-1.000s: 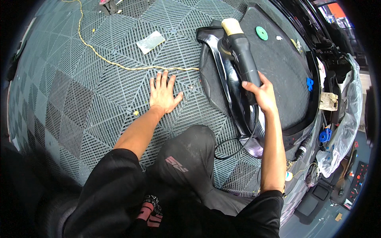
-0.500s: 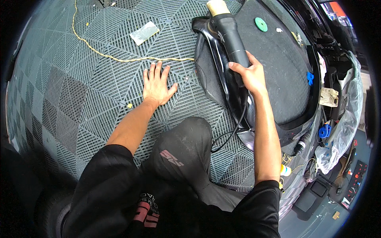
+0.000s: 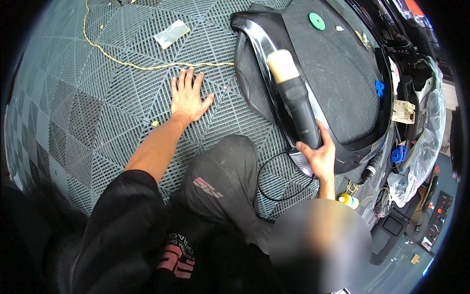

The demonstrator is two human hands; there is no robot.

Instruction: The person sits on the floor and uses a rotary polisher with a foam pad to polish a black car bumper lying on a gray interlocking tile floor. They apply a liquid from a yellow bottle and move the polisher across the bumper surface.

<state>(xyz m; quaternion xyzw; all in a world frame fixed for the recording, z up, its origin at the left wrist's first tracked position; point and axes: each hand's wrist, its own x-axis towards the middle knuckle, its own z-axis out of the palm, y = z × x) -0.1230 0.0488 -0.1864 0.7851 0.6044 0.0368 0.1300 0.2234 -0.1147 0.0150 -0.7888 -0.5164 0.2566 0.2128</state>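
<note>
My right hand [image 3: 321,153] is wrapped round the rear of a black power polisher [image 3: 299,105] with a pale yellow pad [image 3: 283,67] at its front end. The polisher lies over a long, glossy black car trim piece [image 3: 252,25], and its pad is above the piece's middle; I cannot tell whether they touch. A black cable [image 3: 259,181] loops out near the polisher's rear. My left hand [image 3: 189,102] rests flat on the grey slatted floor tiles [image 3: 132,98], fingers spread, just short of a twisted yellow cord.
Beneath the trim piece lies a dark padded panel [image 3: 338,93] with a green disc [image 3: 317,21] on it. A greyish rectangular sheet [image 3: 172,34] and the yellow cord [image 3: 117,61] are on the floor. Clear plastic [image 3: 425,142], a yellow bottle [image 3: 348,200] and loose parts crowd the right side.
My right hand has drawn the polisher back toward me, so its pad went from the trim piece's far end to its middle. My left hand stays flat on the floor.
</note>
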